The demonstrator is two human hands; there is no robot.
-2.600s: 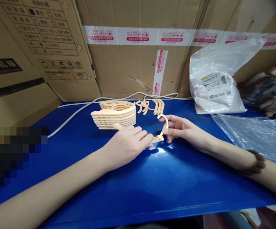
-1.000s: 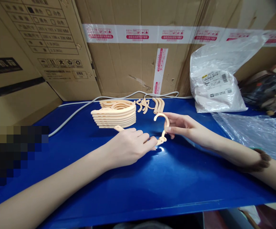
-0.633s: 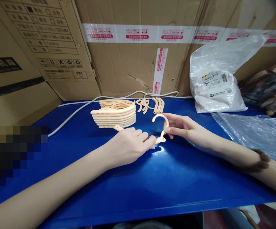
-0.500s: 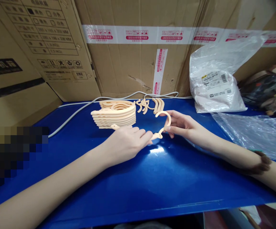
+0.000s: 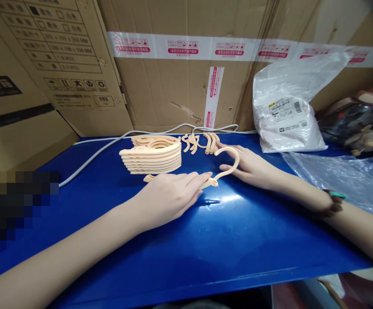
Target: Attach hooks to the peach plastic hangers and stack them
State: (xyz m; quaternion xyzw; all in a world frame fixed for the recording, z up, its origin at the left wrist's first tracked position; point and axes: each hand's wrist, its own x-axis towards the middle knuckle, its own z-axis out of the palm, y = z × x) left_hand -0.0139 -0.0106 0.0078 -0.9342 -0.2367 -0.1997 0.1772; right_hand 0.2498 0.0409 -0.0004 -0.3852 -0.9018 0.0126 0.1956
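Note:
My left hand [image 5: 170, 193] grips a cream plastic folding hanger [image 5: 210, 183] just above the blue table. The hanger's curved hook [image 5: 233, 154] sticks out to the right, and its other end shows left of my fingers. Beyond the hook, my right hand [image 5: 250, 165] has its thumb and fingers apart, free of the hanger. Its fingertips are beside several loose curved cream pieces [image 5: 211, 143]; whether they touch cannot be made out. Left of those pieces are cream hooks [image 5: 191, 141]. A neat stack of cream hanger parts [image 5: 154, 156] sits behind my left hand.
Cardboard boxes [image 5: 173, 86] wall the back and left of the blue table [image 5: 186, 253]. A white cable [image 5: 99, 152] runs along the back. At the right are a filled white plastic bag [image 5: 286, 124] and a flat clear plastic bag [image 5: 331, 180].
My right hand has let go of the hanger's hook and moved behind it, toward the loose curved pieces. The hanger stays in my left hand, its hook now turned further right.

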